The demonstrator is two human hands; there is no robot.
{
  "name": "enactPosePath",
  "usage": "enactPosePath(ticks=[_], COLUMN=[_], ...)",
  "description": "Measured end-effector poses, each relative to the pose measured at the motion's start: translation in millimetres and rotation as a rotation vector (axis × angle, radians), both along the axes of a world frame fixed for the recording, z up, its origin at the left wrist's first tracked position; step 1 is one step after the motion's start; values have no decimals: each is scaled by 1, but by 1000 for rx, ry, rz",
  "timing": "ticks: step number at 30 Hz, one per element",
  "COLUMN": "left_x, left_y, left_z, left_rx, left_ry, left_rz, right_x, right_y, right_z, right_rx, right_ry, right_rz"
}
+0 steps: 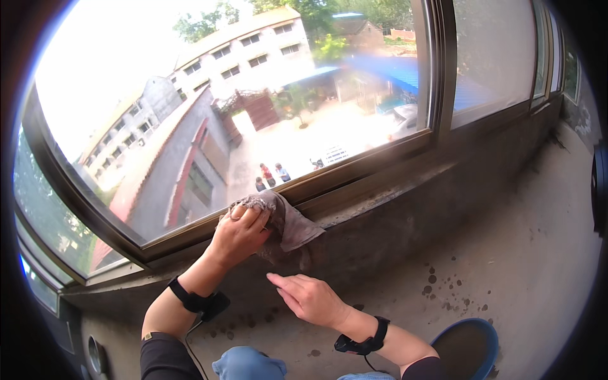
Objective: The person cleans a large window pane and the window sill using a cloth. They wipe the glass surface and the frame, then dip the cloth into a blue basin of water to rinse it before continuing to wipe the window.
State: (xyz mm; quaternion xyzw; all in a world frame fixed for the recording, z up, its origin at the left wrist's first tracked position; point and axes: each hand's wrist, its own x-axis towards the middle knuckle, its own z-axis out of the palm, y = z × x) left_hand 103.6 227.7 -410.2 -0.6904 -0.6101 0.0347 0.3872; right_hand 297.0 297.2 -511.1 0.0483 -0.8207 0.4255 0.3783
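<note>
My left hand (242,235) grips a damp-looking grey rag (297,223) and presses it against the lower rail of a brown metal window frame (365,166). Part of the cloth hangs over the sill edge, below the large glass pane (304,128). My right hand (313,299) hovers in front of the wall beneath the sill, holding nothing, its fingers stretched out and the thumb a little apart. Both wrists wear black straps with small devices and cables.
A blue-rimmed round basin (491,342) with dark content stands on the floor at lower right. Dark water spots mark the concrete floor (532,266). At lower left sits a round metal vessel (96,354). Beyond the glass are a courtyard, several people and buildings.
</note>
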Motion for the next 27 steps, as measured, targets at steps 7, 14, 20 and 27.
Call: enactPosePath(ticks=[7, 14, 20, 27], left_x=[-13, 27, 54, 28], left_y=[2, 41, 42, 7], left_z=[-13, 13, 19, -29], left_rx=[107, 191, 389, 644], left_ry=[-173, -361, -874, -993], left_rz=[-64, -142, -230, -217], right_x=[-55, -55, -58, -75], right_y=[19, 90, 157, 103], right_z=[10, 43, 50, 48], right_rx=[-362, 111, 49, 387], right_ry=[-23, 193, 213, 161], right_rz=[-264, -1021, -1260, -1062])
